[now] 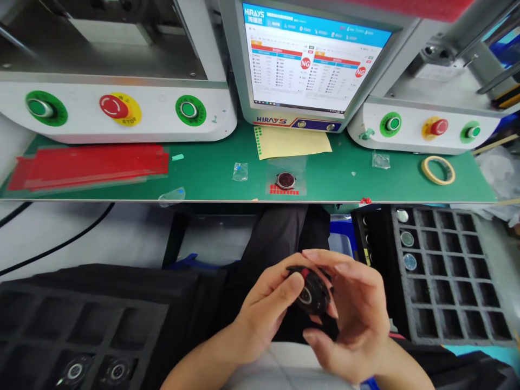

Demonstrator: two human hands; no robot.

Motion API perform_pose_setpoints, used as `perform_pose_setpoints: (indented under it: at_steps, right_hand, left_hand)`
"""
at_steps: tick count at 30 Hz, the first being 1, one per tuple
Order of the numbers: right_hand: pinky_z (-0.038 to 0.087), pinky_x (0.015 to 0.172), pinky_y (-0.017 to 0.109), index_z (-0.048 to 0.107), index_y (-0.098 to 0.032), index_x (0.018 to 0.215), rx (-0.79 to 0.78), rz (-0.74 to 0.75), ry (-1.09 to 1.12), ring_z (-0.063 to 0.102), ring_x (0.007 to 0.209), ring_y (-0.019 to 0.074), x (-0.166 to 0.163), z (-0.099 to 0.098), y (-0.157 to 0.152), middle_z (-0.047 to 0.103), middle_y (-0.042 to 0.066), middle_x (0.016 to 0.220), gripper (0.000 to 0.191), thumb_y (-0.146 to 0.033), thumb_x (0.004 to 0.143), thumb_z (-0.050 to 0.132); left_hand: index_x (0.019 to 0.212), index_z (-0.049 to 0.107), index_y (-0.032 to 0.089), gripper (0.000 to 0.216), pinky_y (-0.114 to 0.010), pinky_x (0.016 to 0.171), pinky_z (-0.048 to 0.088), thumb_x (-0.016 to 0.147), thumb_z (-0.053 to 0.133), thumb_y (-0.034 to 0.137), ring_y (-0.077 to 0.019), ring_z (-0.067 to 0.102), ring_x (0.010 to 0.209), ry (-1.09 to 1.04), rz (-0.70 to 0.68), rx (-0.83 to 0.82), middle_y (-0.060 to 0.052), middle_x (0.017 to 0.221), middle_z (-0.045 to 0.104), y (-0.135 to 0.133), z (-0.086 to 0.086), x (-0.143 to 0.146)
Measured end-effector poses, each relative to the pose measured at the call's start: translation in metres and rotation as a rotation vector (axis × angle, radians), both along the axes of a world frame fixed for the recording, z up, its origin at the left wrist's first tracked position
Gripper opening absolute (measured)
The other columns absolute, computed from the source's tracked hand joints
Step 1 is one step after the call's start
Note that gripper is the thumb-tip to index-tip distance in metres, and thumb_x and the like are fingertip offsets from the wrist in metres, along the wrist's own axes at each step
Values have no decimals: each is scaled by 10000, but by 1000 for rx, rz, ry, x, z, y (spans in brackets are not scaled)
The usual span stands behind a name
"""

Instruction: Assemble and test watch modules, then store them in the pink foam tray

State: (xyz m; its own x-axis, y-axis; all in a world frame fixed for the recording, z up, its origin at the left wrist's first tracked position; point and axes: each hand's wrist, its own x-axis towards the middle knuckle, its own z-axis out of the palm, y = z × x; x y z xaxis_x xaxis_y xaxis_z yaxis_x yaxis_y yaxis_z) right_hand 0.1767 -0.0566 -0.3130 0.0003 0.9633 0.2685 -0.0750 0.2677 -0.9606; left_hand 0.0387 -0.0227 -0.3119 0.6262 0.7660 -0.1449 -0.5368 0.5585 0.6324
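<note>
In front of my lap, my left hand grips a black round smartwatch body, thumb on its near face. A pale ring shows on that face, and a red strip lies near its upper edge. My right hand curves around the right side, thumb and fingers apart. Its upper fingertips come close to the watch or touch it; I cannot tell which. On the green bench edge, another round watch with a dark reddish face lies on a clear sheet with red tabs.
Red film strips, a yellow sheet and a tape roll lie on the bench. Behind stand button panels and a screen showing NG. Foam trays hold round parts: left tray, right tray.
</note>
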Motion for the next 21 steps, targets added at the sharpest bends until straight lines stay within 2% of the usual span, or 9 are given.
perform_pose_setpoints:
  at_steps: [2, 4, 10, 15, 21]
  right_hand:
    - [476, 1012, 554, 448, -306, 1345, 86, 17, -60, 586, 1169, 301, 4, -3, 1, 636, 75, 1230, 793, -47, 654, 740]
    - [509, 964, 564, 456, -316, 1338, 100, 22, -59, 623, 1107, 305, 6, -5, 3, 667, 70, 1176, 792, -65, 653, 765]
    - [575, 877, 517, 441, -323, 1351, 120, 37, -57, 682, 1022, 294, 8, -4, 7, 721, 64, 1099, 785, -188, 687, 836]
    - [581, 856, 559, 459, -340, 1258, 80, -33, -16, 706, 997, 310, 9, -5, 3, 734, 60, 1094, 726, -180, 670, 854]
    - [551, 906, 598, 479, -337, 1124, 11, -11, 88, 700, 1030, 330, 8, -4, 1, 733, 68, 1117, 651, -137, 642, 868]
  left_hand:
    - [917, 696, 155, 308, -203, 576, 461, 919, 569, 436, -118, 600, 590, -85, -38, -117, -46, 696, 650, 1, 2, 1]
    - [869, 702, 133, 331, -198, 544, 429, 897, 598, 446, -122, 586, 580, -97, -65, -177, -55, 673, 638, 1, 3, 2]
    - [805, 697, 110, 391, -194, 478, 381, 888, 580, 473, -112, 520, 526, -133, -166, -207, -82, 659, 637, 2, 1, 3]
    - [777, 682, 112, 464, -189, 458, 351, 858, 593, 559, -101, 481, 511, -128, -79, -232, -64, 642, 608, -4, 2, 12]
    - [768, 659, 123, 426, -193, 459, 324, 872, 593, 532, -99, 452, 514, -105, -33, -321, -29, 585, 534, -9, 11, 14]
